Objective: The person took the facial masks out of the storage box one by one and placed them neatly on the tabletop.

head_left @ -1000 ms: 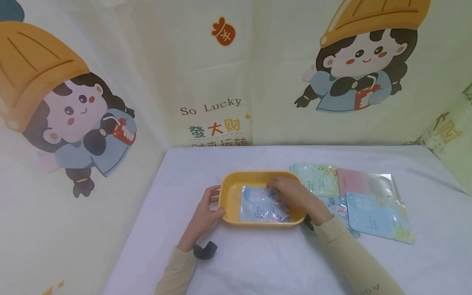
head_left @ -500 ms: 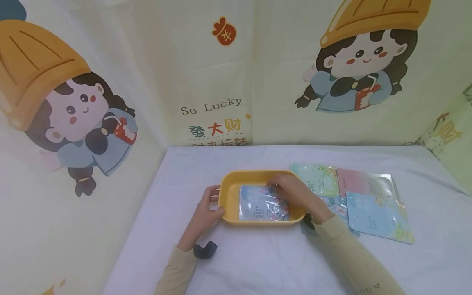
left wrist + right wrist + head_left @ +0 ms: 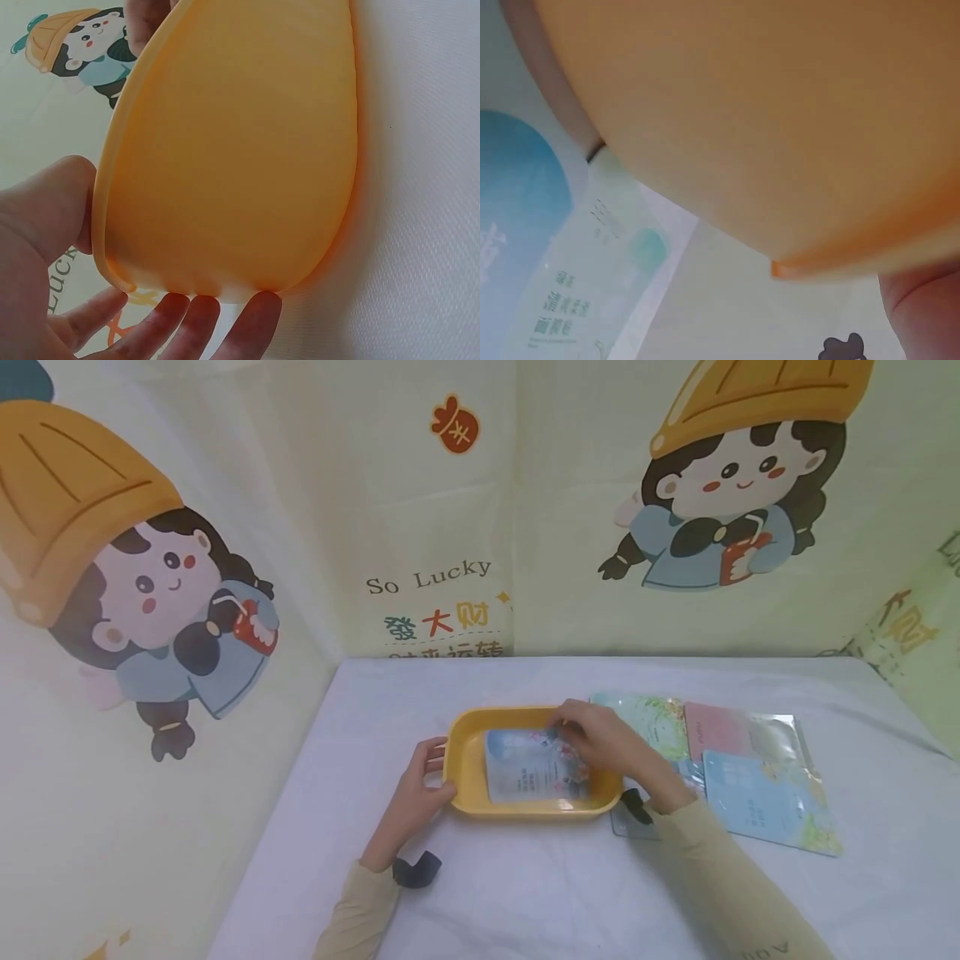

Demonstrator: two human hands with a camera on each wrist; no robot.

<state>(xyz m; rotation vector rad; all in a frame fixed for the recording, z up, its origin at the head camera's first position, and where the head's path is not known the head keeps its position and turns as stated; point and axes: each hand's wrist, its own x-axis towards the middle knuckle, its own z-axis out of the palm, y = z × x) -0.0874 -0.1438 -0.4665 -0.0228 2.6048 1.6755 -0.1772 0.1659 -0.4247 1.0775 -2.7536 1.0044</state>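
Note:
The yellow tray (image 3: 467, 768) sits on the white-covered table, and its outer wall (image 3: 232, 150) fills much of the left wrist view. My left hand (image 3: 412, 785) holds the tray's left end, thumb at the front corner and fingers along the side. My right hand (image 3: 600, 739) reaches over the tray's right part and pinches a blue sheet mask packet (image 3: 517, 768) by its upper right area. The packet lies tilted inside the tray, its upper edge raised. In the right wrist view the tray wall (image 3: 727, 112) hides the packet and most of the hand.
Right of the tray lie a green packet (image 3: 652, 718), a pink and silver packet (image 3: 738, 727) and a light-blue packet (image 3: 772, 802). Another packet (image 3: 636, 828) is partly hidden under my right wrist. A printed cloth (image 3: 450, 527) hangs behind the table.
My right hand has risen slightly and shifted a little right. The pinched packet has tilted and moved up toward the back of the tray. My left hand has stayed put.

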